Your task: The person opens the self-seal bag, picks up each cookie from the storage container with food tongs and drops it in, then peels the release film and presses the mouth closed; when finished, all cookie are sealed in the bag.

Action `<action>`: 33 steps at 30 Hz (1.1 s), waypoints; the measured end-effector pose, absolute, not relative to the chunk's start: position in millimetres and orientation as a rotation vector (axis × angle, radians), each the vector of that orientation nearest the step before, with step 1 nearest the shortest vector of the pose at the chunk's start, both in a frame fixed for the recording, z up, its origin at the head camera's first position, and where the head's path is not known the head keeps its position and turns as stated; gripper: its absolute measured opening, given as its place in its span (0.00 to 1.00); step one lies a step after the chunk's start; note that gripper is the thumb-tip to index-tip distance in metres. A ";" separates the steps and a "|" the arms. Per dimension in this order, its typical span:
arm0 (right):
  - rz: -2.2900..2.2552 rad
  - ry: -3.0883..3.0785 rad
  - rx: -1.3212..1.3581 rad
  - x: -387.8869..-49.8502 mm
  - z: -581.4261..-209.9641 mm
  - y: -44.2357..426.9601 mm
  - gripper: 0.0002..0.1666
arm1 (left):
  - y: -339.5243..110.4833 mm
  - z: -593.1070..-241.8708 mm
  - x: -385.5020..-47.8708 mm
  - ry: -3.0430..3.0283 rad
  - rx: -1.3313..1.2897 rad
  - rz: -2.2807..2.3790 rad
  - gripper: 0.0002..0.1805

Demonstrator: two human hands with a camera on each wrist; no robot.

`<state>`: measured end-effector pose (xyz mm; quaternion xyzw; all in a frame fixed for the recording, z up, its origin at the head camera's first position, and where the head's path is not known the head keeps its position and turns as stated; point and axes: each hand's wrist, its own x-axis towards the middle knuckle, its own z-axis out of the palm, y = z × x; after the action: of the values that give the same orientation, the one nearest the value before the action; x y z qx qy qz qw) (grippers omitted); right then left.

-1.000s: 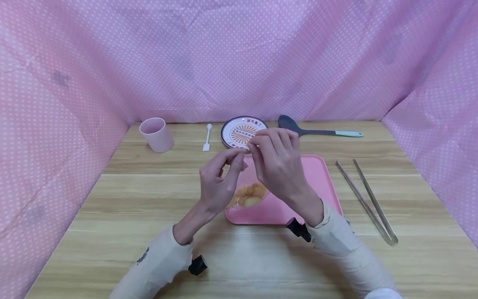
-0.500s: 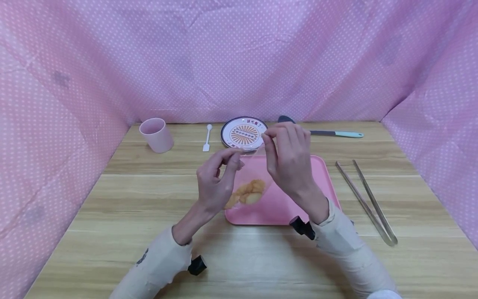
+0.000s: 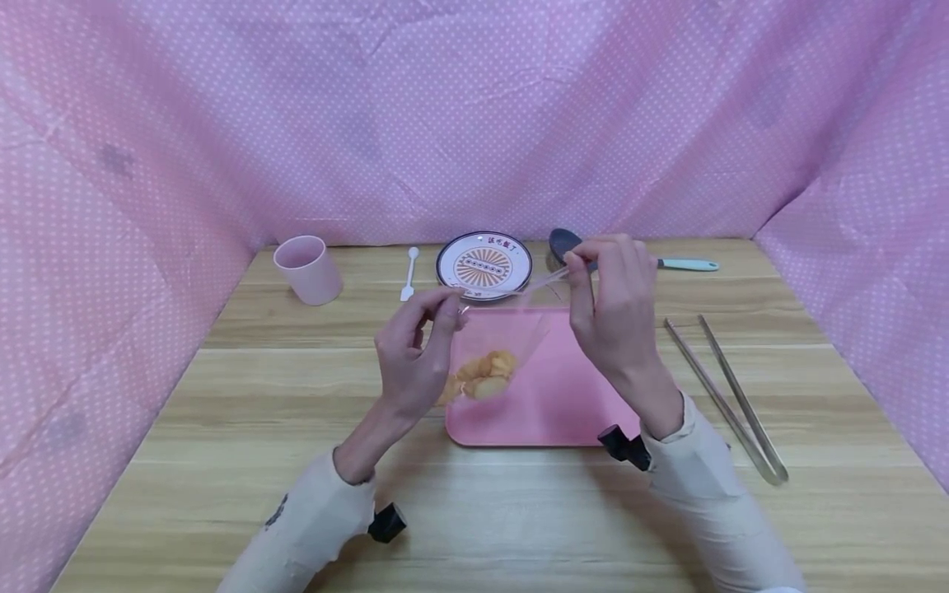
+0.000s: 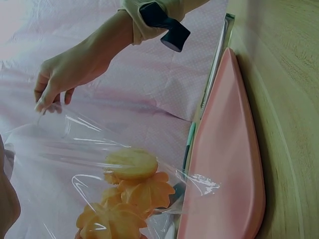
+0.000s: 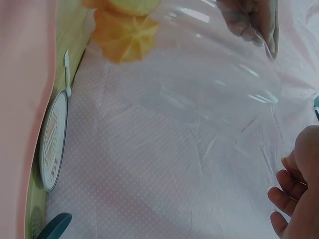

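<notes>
Between both hands hangs a clear plastic bag (image 4: 75,152) above the pink tray (image 3: 578,387). Several golden, flower-shaped pastries (image 3: 485,375) lie in its lower part; their ridged shapes show up close as pastries (image 4: 107,219) in the left wrist view. My left hand (image 3: 411,358) pinches one side of the bag's mouth between thumb and fingers. With thumb and fingertips, my right hand (image 3: 619,313) pinches the opposite side, and the film is stretched between them. In the right wrist view, my left hand (image 5: 249,22) is at the top, partly behind the film.
Behind the tray is a patterned plate (image 3: 483,265). To its left stand a white stirrer-like stick (image 3: 410,274) and a pink cup (image 3: 309,270). A ladle (image 3: 689,264) lies behind my right hand. Metal tongs (image 3: 730,403) lie right of the tray. Pink dotted cloth (image 3: 474,115) surrounds the table.
My right hand has moved right, away from my left hand, drawing the bag's mouth wider. The left hand has shifted slightly left, and the pastries in the bag moved a little with it.
</notes>
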<state>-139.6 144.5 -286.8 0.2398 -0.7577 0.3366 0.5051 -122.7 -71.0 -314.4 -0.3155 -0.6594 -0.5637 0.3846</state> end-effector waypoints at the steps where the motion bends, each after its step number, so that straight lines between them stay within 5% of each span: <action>1: 0.812 -1.833 0.570 -139.8 -287.3 147.5 0.08 | -71.5 -314.4 -123.0 -1.685 -0.800 -1.433 0.08; 33: 0.775 -1.905 0.334 -141.4 -308.4 219.2 0.15 | -84.5 -314.5 -126.9 -1.674 -0.731 -1.430 0.05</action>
<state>-141.4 219.2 -308.4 0.1383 -0.7893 0.3212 0.5046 -126.9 -84.5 -314.5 -0.2889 -0.6614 -0.5652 0.3995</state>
